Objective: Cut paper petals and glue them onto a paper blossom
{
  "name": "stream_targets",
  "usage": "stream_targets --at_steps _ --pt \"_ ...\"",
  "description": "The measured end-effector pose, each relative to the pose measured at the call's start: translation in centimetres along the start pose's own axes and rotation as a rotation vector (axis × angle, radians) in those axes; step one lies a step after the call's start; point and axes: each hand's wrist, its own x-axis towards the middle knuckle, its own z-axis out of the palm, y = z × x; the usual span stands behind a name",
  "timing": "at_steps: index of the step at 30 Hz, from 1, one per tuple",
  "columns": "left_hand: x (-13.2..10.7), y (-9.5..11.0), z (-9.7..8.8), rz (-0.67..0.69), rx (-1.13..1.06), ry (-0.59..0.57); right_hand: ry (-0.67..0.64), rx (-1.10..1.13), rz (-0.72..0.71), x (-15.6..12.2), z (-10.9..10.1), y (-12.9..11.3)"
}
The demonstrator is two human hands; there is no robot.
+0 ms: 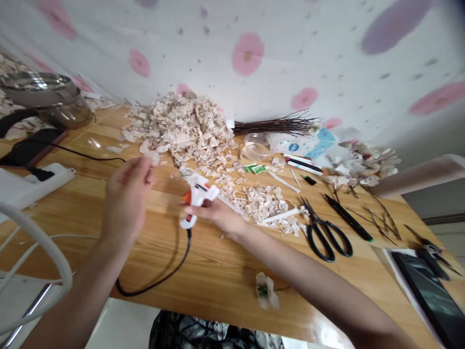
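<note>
My right hand (pixel 214 213) is closed round a white hot glue gun (pixel 198 191) with an orange trigger, held above the wooden table (pixel 203 271). A black cord runs from its base. Between the pinched fingertips of my left hand (pixel 127 194) is a pale, thin petal (pixel 152 157), partly hidden by the fingers. Behind both hands lies a large heap of dried cream petals (pixel 185 128). A smaller scatter of petals (pixel 265 203) lies right of the glue gun. One finished-looking white flower (pixel 267 291) on a stem rests near the front edge.
Black-handled scissors (pixel 323 232), a black pen (pixel 348 218), pliers (pixel 432 249) and a tablet (pixel 428 291) lie to the right. Thin dark twigs (pixel 272 126), a clear cup (pixel 256 146) and a flower bunch (pixel 363 162) stand behind. A power strip (pixel 54 182) and glass pot (pixel 65 114) are left.
</note>
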Motion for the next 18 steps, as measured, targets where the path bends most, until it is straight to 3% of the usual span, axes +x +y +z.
stream_targets --at_steps 5,9,12,16,18 --pt "-1.7 2.3 -1.0 -0.029 0.064 0.059 0.099 -0.032 0.143 7.6 3.5 0.2" --pt "-3.1 2.7 -1.1 -0.043 -0.012 0.057 0.073 -0.147 0.214 8.7 4.3 -0.8" --pt "-3.4 2.6 -1.0 -0.044 -0.059 0.033 0.022 -0.277 0.239 5.2 2.8 -3.3" --pt "-3.6 1.9 -0.5 -0.037 -0.130 0.062 -0.030 -0.521 0.186 -5.0 -1.9 -8.1" --pt "-4.0 1.3 -0.1 -0.063 -0.146 0.043 -0.126 -0.966 0.057 -10.8 -4.6 -9.2"
